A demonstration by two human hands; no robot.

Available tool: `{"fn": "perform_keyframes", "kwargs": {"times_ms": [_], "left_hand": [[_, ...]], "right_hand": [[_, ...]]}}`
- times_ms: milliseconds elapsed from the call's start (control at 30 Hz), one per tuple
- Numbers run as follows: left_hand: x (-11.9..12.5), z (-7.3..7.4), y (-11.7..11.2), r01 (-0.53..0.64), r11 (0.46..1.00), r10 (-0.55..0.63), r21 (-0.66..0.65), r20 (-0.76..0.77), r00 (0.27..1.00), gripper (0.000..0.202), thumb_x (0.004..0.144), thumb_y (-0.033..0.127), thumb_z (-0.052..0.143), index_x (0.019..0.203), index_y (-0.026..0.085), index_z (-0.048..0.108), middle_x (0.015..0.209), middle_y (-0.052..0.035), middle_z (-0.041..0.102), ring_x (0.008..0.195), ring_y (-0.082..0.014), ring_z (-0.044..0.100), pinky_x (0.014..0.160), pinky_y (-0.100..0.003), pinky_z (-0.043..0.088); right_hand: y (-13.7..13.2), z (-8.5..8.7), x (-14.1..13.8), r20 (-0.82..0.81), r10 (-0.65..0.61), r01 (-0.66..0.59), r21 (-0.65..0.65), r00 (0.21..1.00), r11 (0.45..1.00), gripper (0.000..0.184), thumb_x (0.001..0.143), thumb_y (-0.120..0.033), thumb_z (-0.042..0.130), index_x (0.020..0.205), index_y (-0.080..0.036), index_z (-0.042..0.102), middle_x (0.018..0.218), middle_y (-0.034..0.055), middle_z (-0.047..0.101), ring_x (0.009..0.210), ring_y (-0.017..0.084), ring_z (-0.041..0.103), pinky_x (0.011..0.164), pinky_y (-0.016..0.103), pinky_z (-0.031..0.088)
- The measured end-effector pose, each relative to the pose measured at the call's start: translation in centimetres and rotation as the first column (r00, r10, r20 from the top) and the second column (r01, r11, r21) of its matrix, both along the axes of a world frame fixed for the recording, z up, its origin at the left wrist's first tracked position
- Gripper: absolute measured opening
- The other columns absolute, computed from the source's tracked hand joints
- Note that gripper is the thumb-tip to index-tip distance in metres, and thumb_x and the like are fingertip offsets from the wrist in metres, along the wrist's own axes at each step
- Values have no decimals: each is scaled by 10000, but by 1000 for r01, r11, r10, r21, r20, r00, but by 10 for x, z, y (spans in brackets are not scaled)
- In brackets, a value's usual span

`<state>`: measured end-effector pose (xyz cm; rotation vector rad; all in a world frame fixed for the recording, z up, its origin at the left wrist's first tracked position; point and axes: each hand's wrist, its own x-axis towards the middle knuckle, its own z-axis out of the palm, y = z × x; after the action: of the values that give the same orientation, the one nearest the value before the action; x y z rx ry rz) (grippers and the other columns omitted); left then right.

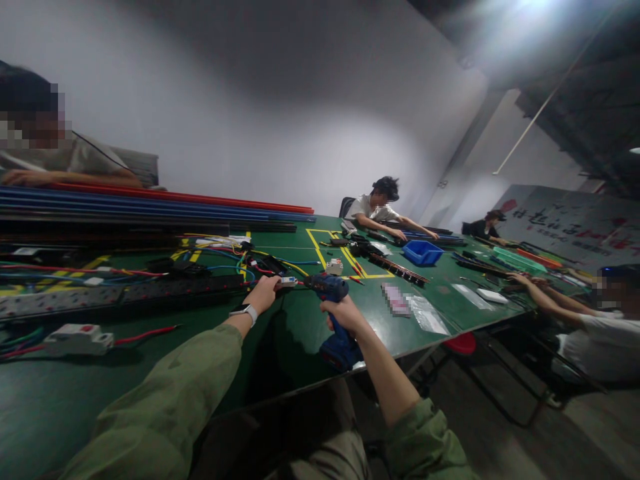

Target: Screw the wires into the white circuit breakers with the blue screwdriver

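Observation:
My right hand (pixel 347 315) is wrapped round the grip of a blue cordless drill (pixel 330 288), whose nose points left. Its tip meets or nearly meets a small white circuit breaker (pixel 287 282) pinched in the fingers of my left hand (pixel 263 295). Contact between the two is too small to make out. Behind the drill stands another white circuit breaker (pixel 334 267). A larger-looking breaker (pixel 80 339) with a red wire (pixel 145 335) lies at the near left. Left of my left hand runs a long black socket strip (pixel 175 291) with coloured wires around it.
Long red and blue rails (pixel 150 200) lie stacked at the back left. A blue bin (pixel 423 253), plastic bags (pixel 427 315) and a pinkish packet (pixel 395 300) are on the green table (pixel 300 367). Several other people sit around it. A red stool (pixel 460 344) stands below the right edge.

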<state>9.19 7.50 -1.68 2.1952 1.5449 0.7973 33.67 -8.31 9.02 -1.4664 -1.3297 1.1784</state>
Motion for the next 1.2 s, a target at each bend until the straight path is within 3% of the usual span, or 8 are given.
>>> {"fn": "perform_keyframes", "kwargs": {"times_ms": [400, 1100, 1200], "left_hand": [[-2, -7, 6, 4, 1000, -4, -2, 13, 1000, 333, 982, 155, 485, 1210, 159, 727, 1019, -126, 620, 1024, -245, 634, 1026, -341, 479], [0, 5, -6, 6, 1000, -6, 18, -12, 1000, 332, 991, 158, 466, 1195, 164, 728, 990, -116, 637, 979, -226, 639, 999, -321, 484], [1, 5, -6, 4, 1000, -3, 21, -20, 1000, 351, 975, 131, 470, 1219, 156, 722, 1004, -121, 638, 1003, -230, 636, 1002, -317, 483]], "right_hand": [[-6, 6, -4, 29, -16, 17, -30, 999, 999, 107, 731, -196, 640, 791, -217, 554, 423, -67, 482, 362, 131, 477, 400, 225, 370], [-5, 1, -3, 34, 2, -3, 17, 999, 1000, 86, 737, -194, 639, 796, -208, 578, 436, -72, 488, 365, 133, 497, 406, 222, 364], [-6, 2, -2, 11, 16, -16, 22, 1000, 1000, 105, 737, -213, 668, 829, -196, 620, 494, -54, 551, 377, 127, 509, 398, 223, 360]]}}
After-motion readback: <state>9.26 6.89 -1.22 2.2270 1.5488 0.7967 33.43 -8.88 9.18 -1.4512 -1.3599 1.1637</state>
